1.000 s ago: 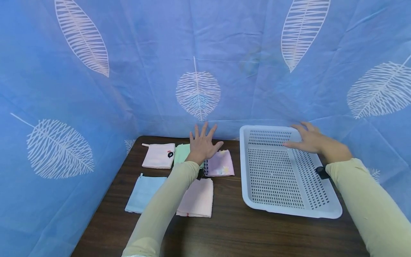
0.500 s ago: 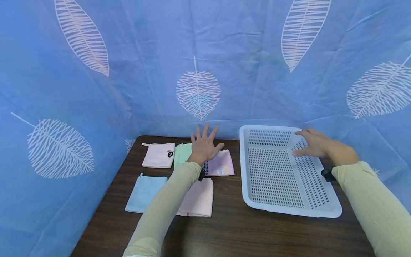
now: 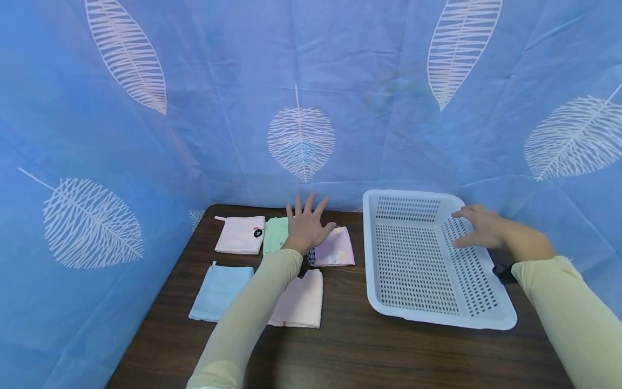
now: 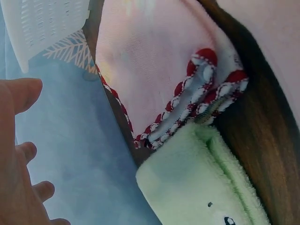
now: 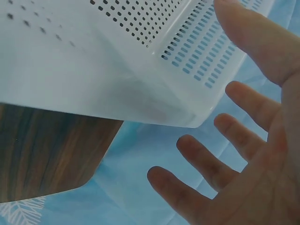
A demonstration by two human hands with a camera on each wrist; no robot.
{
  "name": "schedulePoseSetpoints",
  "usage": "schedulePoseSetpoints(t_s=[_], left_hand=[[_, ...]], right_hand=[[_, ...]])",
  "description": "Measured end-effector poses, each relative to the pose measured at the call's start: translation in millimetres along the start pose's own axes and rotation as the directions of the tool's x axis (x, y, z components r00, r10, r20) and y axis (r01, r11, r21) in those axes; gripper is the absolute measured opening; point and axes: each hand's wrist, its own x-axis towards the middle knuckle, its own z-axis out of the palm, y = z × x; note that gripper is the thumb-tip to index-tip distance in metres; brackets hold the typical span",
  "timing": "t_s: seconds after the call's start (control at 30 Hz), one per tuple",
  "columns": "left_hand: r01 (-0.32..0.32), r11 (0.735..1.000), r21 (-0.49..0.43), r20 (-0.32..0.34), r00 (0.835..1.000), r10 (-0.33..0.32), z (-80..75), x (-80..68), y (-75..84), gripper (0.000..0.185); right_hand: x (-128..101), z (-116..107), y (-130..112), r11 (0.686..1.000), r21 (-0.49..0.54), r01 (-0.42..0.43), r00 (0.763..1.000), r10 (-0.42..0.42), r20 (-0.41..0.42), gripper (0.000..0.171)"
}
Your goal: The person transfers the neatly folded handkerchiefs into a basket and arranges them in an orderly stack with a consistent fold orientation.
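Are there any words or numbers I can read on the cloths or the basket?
None: no words or numbers can be read anywhere.
The pink cloth bears a small dark patch, too small to read.
The white basket and the blue leaf-print curtain carry no writing.

The dark wooden table (image 3: 350, 346) has a bare strip along its near edge and a narrow lane between the folded pink floral cloth (image 3: 334, 247) and the white perforated plastic basket (image 3: 418, 259). The blue leaf-print curtain (image 3: 340, 135) walls in the back and both sides (close behind the basket's far corner). Folded cloths fill the left half.
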Motion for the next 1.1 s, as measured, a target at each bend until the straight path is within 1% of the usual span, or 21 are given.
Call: schedulePoseSetpoints(t_s=[0.1, 0.27, 0.33, 0.6, 0.83, 0.93, 1.1], left_hand=[[0.005, 1.000, 0.009, 0.003, 1.000, -0.005, 2.6, -0.2, -1.2, 0.073], [0.010, 1.000, 0.022, 0.039, 0.999, -0.011, 4.4, -1.4, -0.6, 0.073], [0.012, 1.000, 0.016, 0.049, 0.999, -0.013, 5.2, -2.1, -0.5, 0.073], [0.021, 1.000, 0.016, 0.052, 0.998, -0.022, 9.2, -2.8, -0.5, 0.073], [0.047, 0.999, -0.005, 0.051, 0.998, -0.047, 11.8, -3.2, -2.5, 0.074], [0.048, 0.999, -0.007, 0.053, 0.997, -0.048, 11.7, -4.5, -2.7, 0.075], [0.048, 0.999, -0.019, 0.058, 0.997, -0.047, 14.9, -5.2, -3.7, 0.074]], right_hand=[[-2, 3, 3, 1.000, -0.010, 0.011, 1.000, -0.011, 0.000, 0.098], [-4, 6, 8, 1.000, -0.015, 0.006, 1.000, -0.006, 0.002, 0.092], [-5, 7, 11, 1.000, -0.014, 0.016, 1.000, -0.016, -0.006, 0.088], [-11, 12, 23, 0.999, 0.000, 0.055, 0.998, -0.055, -0.035, 0.072], [-17, 16, 38, 0.996, 0.027, 0.091, 0.993, -0.089, -0.075, 0.061], [-19, 19, 43, 0.992, 0.060, 0.108, 0.991, -0.103, -0.081, 0.055], [-21, 23, 46, 0.977, 0.172, 0.128, 0.991, -0.119, -0.061, 0.048]])
